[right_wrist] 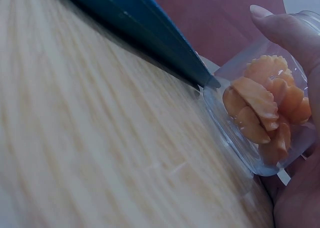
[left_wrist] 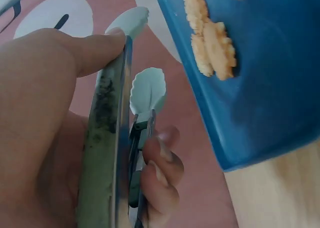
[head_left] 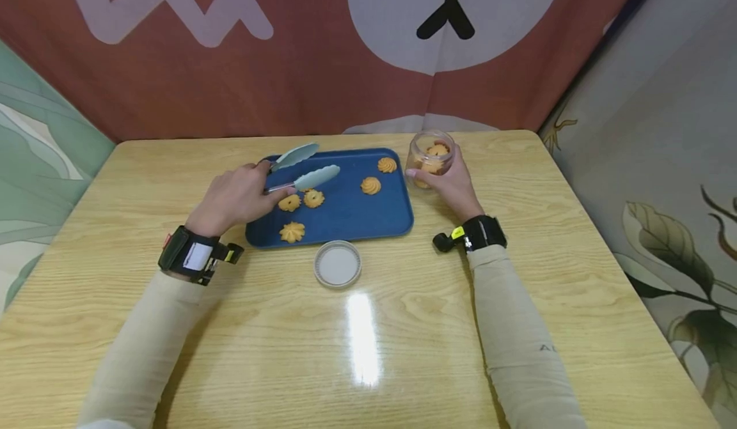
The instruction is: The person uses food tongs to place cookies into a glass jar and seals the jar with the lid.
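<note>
My left hand (head_left: 238, 195) grips kitchen tongs (head_left: 318, 177) with pale blue-green scalloped tips. In the head view the tips stand spread apart over the left half of a blue tray (head_left: 345, 224), with nothing between them. Butter cookies (head_left: 313, 198) lie on the tray below the tongs, another cookie (head_left: 292, 231) near its front edge. Two swirled cookies (head_left: 371, 185) sit toward the right end. My right hand (head_left: 457, 189) holds a clear jar (head_left: 416, 154) beside the tray's right side, thumb and fingers around it. Several cookies (right_wrist: 252, 100) fill part of the lidless jar.
A round white lid (head_left: 338, 264) lies on the wooden table (head_left: 276, 339) just in front of the tray. Behind the table hangs a reddish-brown cloth (head_left: 311, 84) with a white printed pattern. Patterned fabric (head_left: 633, 160) borders the right side.
</note>
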A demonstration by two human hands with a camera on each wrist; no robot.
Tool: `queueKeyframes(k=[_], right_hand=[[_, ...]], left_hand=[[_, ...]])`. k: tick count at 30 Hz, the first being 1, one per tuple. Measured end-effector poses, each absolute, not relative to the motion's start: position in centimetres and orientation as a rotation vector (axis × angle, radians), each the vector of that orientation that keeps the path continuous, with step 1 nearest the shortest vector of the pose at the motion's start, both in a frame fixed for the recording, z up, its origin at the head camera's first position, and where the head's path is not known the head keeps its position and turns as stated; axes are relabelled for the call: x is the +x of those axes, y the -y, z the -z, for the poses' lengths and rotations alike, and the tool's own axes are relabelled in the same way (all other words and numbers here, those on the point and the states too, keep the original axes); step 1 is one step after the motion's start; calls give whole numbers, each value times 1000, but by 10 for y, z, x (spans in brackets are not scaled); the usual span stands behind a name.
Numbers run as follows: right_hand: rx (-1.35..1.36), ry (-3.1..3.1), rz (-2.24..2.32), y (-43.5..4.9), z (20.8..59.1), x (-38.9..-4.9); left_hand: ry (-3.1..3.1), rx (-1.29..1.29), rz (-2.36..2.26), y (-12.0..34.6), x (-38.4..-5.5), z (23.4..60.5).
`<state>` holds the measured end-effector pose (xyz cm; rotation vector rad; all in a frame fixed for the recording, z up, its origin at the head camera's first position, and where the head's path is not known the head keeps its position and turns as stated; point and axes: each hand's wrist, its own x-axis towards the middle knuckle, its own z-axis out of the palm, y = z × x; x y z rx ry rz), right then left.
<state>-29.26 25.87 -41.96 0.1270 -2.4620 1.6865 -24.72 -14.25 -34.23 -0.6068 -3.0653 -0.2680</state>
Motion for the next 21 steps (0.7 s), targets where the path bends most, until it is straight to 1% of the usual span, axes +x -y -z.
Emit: queueKeyframes(k=[9, 16, 21], right_hand=[[158, 2440, -1711, -257, 421, -293], [144, 2447, -1718, -257, 419, -291], [143, 2435, -1748, -251, 406, -282]], left_hand=[[3149, -494, 252, 158, -244, 348], [3174, -495, 273, 163, -243, 351], [3168, -520, 287, 163, -246, 353]])
